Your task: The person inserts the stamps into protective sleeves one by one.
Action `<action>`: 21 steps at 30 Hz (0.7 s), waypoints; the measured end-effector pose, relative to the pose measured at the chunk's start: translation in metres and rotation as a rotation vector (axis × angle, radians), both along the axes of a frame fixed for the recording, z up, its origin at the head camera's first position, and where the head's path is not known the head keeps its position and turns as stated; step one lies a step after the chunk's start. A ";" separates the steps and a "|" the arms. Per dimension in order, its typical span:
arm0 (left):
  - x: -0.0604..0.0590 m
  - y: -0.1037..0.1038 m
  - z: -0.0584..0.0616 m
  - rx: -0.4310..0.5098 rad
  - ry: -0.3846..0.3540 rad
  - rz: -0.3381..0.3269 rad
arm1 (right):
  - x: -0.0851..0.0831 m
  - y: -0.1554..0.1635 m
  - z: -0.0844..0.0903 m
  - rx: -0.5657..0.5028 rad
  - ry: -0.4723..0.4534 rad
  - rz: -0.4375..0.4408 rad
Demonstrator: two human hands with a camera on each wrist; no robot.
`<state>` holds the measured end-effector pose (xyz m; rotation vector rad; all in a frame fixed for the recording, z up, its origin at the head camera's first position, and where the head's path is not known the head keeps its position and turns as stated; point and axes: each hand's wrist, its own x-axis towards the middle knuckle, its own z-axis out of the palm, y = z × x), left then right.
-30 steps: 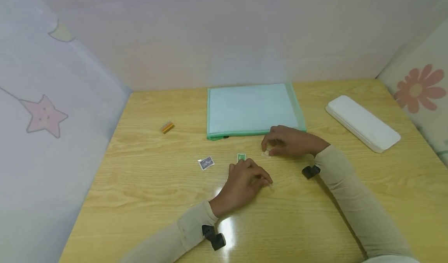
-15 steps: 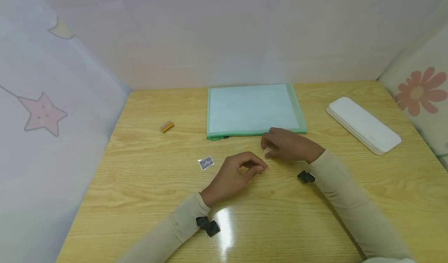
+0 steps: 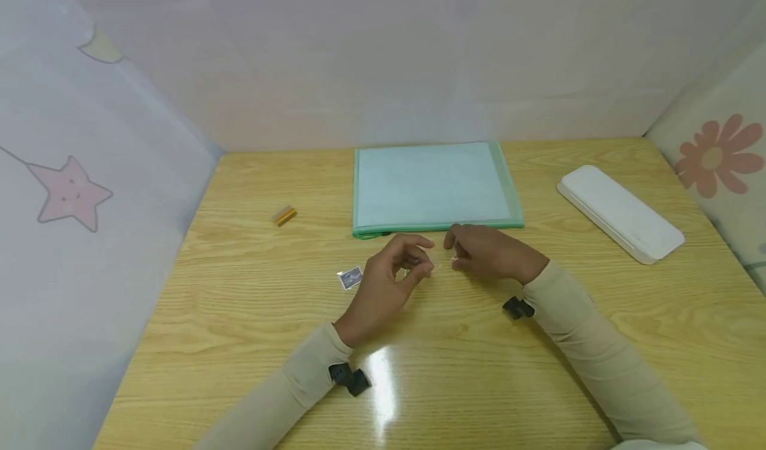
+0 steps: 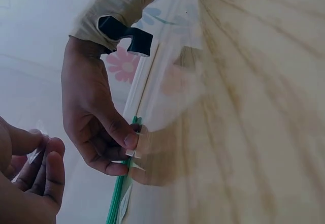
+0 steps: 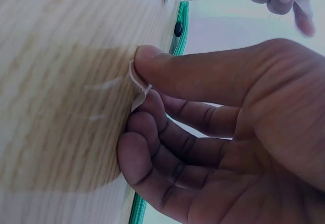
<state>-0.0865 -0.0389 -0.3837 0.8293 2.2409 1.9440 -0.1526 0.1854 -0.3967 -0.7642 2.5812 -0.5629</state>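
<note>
My left hand (image 3: pixel 383 287) is raised over the middle of the table, thumb and fingers pinching a thin clear piece of plastic film (image 4: pixel 39 150). Opposite it, my right hand (image 3: pixel 497 250) is low at the tabletop and pinches a small pale curled piece of paper (image 5: pixel 138 89) between thumb and fingertips; whether it is a stamp I cannot tell. Beside my left hand lies a grey stamp-like picture (image 3: pixel 350 278) with a white border. A green stamp (image 3: pixel 408 272) is mostly hidden behind the left hand.
Behind the hands lies a green-edged zip folder (image 3: pixel 433 187). A long white case (image 3: pixel 622 214) stands at the right. At the back left is a small brown and orange block (image 3: pixel 284 215). Printed cloth walls (image 3: pixel 371 64) border the wooden table (image 3: pixel 239 343).
My left hand has moved away from me and slightly left, rising beside the right hand and its fingers spreading somewhat. The right hand has shifted slightly toward me, still pinching its small piece.
</note>
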 end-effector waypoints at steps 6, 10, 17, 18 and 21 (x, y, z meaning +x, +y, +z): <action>-0.003 -0.002 0.000 0.029 0.004 0.069 | 0.000 0.001 -0.001 -0.050 -0.050 0.004; -0.004 -0.002 -0.001 0.026 0.013 0.091 | -0.002 0.004 -0.004 -0.073 -0.018 0.041; -0.005 -0.003 0.000 0.049 0.023 0.094 | -0.004 0.007 -0.005 -0.140 0.075 0.149; -0.005 -0.004 0.000 0.048 0.027 0.098 | -0.005 0.008 -0.004 -0.159 0.081 0.159; -0.006 -0.005 0.001 0.039 0.033 0.112 | -0.005 0.009 0.001 -0.219 0.070 0.154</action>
